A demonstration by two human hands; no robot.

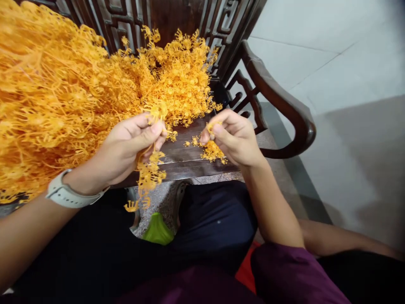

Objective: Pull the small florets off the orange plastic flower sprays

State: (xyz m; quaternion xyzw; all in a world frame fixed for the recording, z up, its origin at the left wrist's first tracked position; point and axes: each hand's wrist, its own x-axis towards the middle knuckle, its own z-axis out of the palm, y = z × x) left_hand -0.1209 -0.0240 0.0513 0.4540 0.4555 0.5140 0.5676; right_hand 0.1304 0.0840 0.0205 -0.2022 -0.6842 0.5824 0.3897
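Note:
My left hand (133, 139), with a pale watch strap (74, 192) at the wrist, pinches a sprig of orange plastic flowers (150, 173). Part of the sprig rises above the thumb and the rest dangles below the palm. To the right, apart from it, my right hand (236, 135) has thumb and forefinger closed on a small orange plastic floret (213, 126). Under the right hand, a little heap of loose florets (212, 151) lies on the dark wooden bench seat (182, 147). My fingers partly hide both held pieces.
A large pile of orange plastic sprigs (63, 88) covers the bench's left and back. The curved wooden armrest (284, 101) stands at right, beside a pale wall (354, 139). A bright green object (158, 230) sits between my legs. Another person's limb (341, 238) shows at lower right.

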